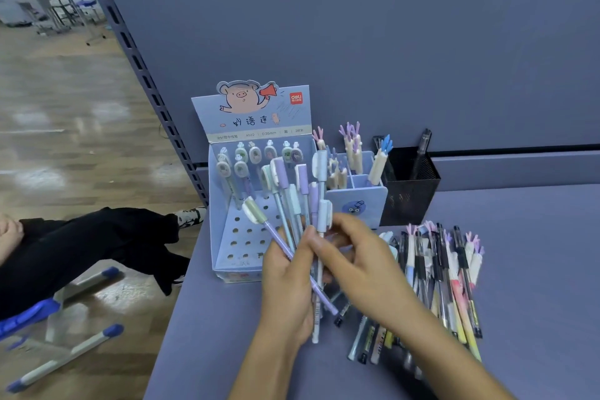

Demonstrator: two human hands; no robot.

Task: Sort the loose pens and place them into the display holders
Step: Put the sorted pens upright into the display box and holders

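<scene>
Left hand [285,289] grips a pen bundle [303,179]; right hand's [360,256] fingers pinch one of them.

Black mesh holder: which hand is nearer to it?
Right. The right hand sits below-left of the black mesh holder, not touching; the left hand grips the pen bunch farther left.
</scene>
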